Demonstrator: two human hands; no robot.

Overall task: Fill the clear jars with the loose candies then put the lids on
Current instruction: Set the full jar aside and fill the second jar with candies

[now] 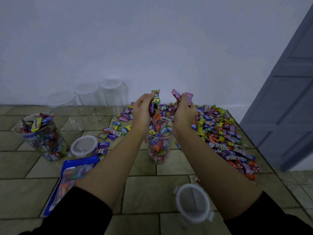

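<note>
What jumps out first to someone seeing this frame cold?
The left hand and right hand are raised over the open centre jar, each gripping a bunch of candies. Next comes the bright candy pile spread over the tiles on the right. The full jar at far left has no lid on.

"Relaxa" is printed on loose candies and on those inside the left jar.

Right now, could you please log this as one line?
left hand: gripping candies; right hand: gripping pink candies; middle jar: part-filled, lidless
</note>
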